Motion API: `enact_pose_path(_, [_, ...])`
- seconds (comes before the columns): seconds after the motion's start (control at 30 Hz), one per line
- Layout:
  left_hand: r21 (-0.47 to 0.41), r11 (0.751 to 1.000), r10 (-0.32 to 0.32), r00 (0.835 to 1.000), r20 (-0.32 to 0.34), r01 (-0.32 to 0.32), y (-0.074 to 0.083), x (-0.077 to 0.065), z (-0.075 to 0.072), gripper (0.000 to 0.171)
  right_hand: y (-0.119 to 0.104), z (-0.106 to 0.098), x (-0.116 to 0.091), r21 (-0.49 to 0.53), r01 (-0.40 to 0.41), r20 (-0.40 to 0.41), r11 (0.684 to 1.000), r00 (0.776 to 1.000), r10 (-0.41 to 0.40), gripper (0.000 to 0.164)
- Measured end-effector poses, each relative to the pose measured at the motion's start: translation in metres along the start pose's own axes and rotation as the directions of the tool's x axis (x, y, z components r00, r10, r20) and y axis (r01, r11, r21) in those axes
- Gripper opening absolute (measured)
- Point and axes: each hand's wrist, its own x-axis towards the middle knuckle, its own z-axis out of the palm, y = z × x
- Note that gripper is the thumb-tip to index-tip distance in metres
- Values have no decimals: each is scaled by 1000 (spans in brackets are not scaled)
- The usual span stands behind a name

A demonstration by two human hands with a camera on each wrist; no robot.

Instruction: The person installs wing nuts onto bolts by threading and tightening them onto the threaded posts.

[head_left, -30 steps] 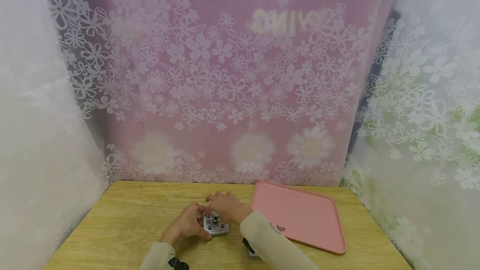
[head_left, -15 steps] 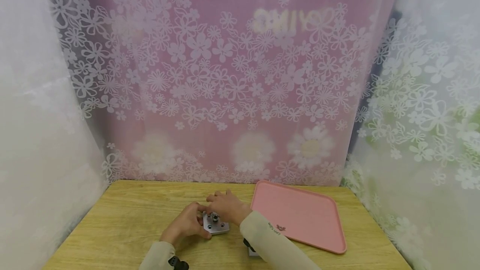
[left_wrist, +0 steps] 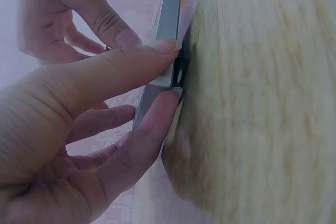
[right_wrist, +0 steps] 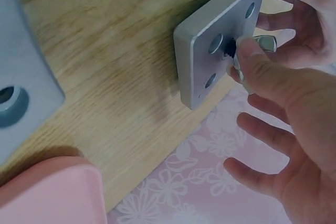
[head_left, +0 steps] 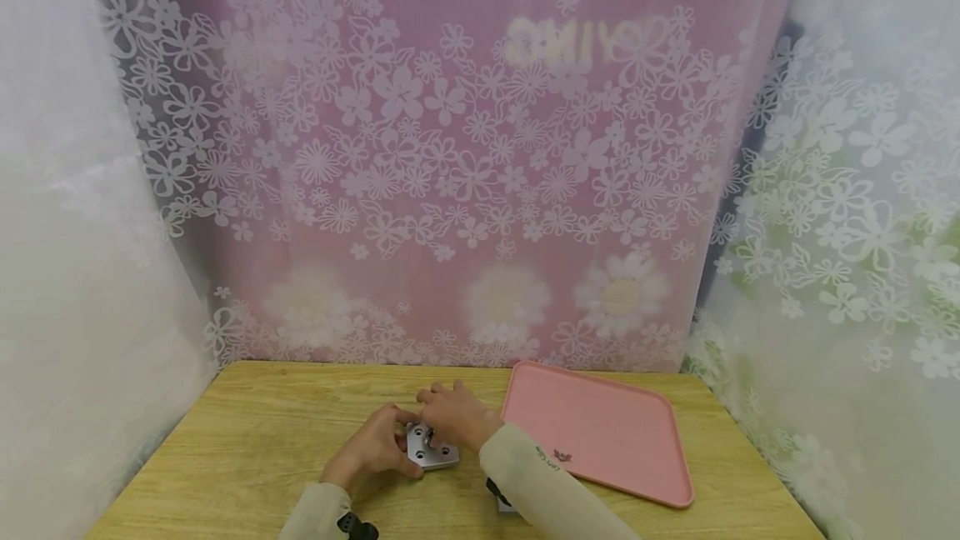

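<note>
A square grey metal plate (head_left: 435, 460) with holes near its corners lies low over the wooden table, one edge slightly raised in the left wrist view. My left hand (head_left: 375, 444) grips its left side between thumb and fingers. At the plate's centre a dark threaded bolt (right_wrist: 229, 49) sticks out, carrying a shiny metal wing nut (right_wrist: 266, 43). My right hand (head_left: 457, 418) pinches that wing nut between thumb and index finger, the other fingers spread apart. The fingers partly cover the nut in the head view.
A pink tray (head_left: 592, 419) lies to the right, with small dark metal pieces (head_left: 561, 456) near its front-left edge. Another grey plate with a hole (right_wrist: 37, 72) sits under the right forearm. A flowered curtain (head_left: 450, 190) hangs behind the table (head_left: 255, 440).
My right thumb and fingers have shifted slightly on the wing nut and now cover more of it, with its wings at a different angle. The left hand and plate stay almost still.
</note>
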Motion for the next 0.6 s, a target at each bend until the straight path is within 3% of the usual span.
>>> enact_pose_path(0.17, [10,1000,-21,1000,-11,21,1,0,0,79,0,2,0,-26,-7,-4,1000,1000,7,37])
enact_pose_path(0.37, [12,1000,8,1000,-4,-8,0,1,0,76,-2,2,0,-48,-27,16,999,999,28,35])
enact_pose_path(0.6, [16,1000,4,1000,-9,-4,1,0,0,76,1,1,1,23,-79,-2,997,997,79,41])
